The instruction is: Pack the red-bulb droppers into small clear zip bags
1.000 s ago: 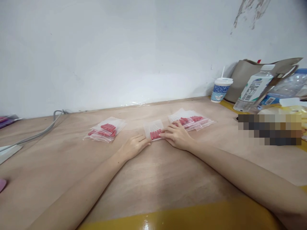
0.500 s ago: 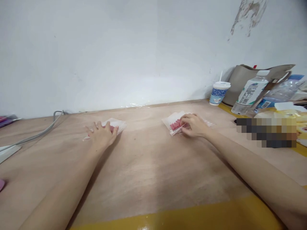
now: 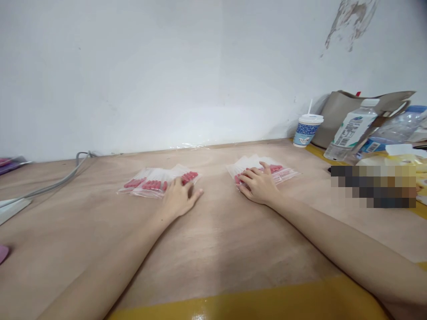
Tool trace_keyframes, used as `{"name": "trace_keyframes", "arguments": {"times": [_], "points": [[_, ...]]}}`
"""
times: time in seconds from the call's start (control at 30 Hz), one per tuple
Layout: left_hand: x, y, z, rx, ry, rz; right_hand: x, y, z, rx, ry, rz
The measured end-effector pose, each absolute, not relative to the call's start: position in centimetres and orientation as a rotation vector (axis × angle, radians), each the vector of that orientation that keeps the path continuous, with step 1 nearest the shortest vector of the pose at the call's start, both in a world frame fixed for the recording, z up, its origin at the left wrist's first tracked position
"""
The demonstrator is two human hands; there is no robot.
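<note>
Clear plastic bags with red pieces inside lie in two small piles on the table, and each hand rests on one of them. The left hand (image 3: 182, 197) lies flat, fingers loosely spread, with its fingertips on the near right edge of the left pile of bags (image 3: 156, 181); it grips nothing. The right hand (image 3: 258, 184) lies palm down on the near end of the right pile of bags (image 3: 267, 171), fingers slightly apart and pressing lightly on the top bag, not closed around it. The two piles sit well apart, with bare table between them.

The table (image 3: 213, 240) is pale brown wood with a glossy yellow strip (image 3: 253, 302) along its near edge. A plain white wall (image 3: 167, 71) stands behind it, with a patch of peeling paint at the upper right. A grey cable (image 3: 56, 182) runs along the far left. At the far right stand a paper cup (image 3: 307, 129) with a straw, a grey bag (image 3: 340, 115) and a plastic bottle (image 3: 352, 129).
</note>
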State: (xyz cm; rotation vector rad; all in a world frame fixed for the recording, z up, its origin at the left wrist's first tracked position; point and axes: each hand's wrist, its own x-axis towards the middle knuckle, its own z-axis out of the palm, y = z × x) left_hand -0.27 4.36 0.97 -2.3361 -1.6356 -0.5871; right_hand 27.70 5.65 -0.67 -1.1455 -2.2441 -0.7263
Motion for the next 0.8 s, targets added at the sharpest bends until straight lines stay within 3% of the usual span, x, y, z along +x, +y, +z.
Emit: {"name": "trace_keyframes", "arguments": {"times": [0.3,0.5,0.8], "points": [[2.8,2.9,-0.2,-2.881,-1.18,-0.63,27.7,5.5,-0.8,-1.081,-2.217,-0.627],[2.3,3.2,-0.5,-2.786,-1.421,-0.635,27.5,5.0,-0.7,-0.89,-2.31,-0.489],[1.3,4.1,-0.3,-2.865,-1.308,-0.607,26.3,5.0,-0.7,-0.788,-2.318,-0.619]]}}
